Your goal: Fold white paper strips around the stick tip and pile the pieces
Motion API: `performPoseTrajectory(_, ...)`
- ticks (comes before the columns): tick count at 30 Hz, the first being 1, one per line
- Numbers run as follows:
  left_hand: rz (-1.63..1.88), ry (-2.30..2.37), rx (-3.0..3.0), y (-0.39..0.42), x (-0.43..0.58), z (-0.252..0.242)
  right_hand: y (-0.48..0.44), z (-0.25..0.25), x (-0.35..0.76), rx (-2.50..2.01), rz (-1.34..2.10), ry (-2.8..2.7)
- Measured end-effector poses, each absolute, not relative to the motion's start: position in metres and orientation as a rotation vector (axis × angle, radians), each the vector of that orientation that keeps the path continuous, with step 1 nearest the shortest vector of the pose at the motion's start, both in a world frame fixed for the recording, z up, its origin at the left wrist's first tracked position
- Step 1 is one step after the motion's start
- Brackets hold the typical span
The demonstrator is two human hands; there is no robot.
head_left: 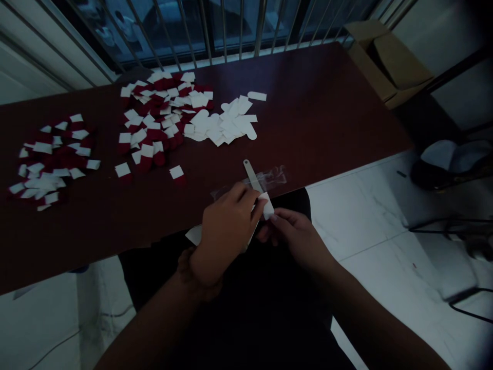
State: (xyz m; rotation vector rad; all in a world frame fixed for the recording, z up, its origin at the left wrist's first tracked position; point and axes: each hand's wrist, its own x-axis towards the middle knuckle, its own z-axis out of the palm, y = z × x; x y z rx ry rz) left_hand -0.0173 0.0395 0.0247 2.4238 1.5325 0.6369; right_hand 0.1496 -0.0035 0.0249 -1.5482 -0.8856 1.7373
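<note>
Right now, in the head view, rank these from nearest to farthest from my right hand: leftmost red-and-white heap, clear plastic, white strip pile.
From your right hand:
1. Clear plastic, just beyond it on the table.
2. White strip pile, farther up, leftward.
3. Leftmost red-and-white heap, far left.

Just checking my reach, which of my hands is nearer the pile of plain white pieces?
Left. Your left hand is at the table edge, below the white pile in the picture; your right hand is farther off, beyond that edge, over your lap.
</note>
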Motion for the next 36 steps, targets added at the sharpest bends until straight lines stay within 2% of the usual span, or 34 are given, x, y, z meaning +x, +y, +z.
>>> performPoseTrajectory(6, 0.7, 1.447, 2.576, 0.045, -0.026, 0.022, -0.003, 0.025, 0.149, -1.557, 1.725, -0.906)
performPoseTrajectory(12, 0.544, 1.366, 2.606, 0.051, -0.027, 0.03, -0.003, 0.021, 0.149, -1.553, 1.708, -0.898)
performPoseTrajectory(19, 0.639, 1.335, 2.599, 0.044, -0.025, 0.023, 0.001, 0.02, 0.147, -1.558, 1.664, -0.929)
performPoseTrajectory(25, 0.555, 1.245, 2.805, 0.041, -0.032, 0.024, 0.004, 0.016, 0.147, -1.545, 1.648, -0.935)
performPoseTrajectory(36, 0.721, 1.124, 2.662, 0.045, -0.031, 0.014, 0.001, 0.011, 0.149, -1.423, 1.82, -0.763)
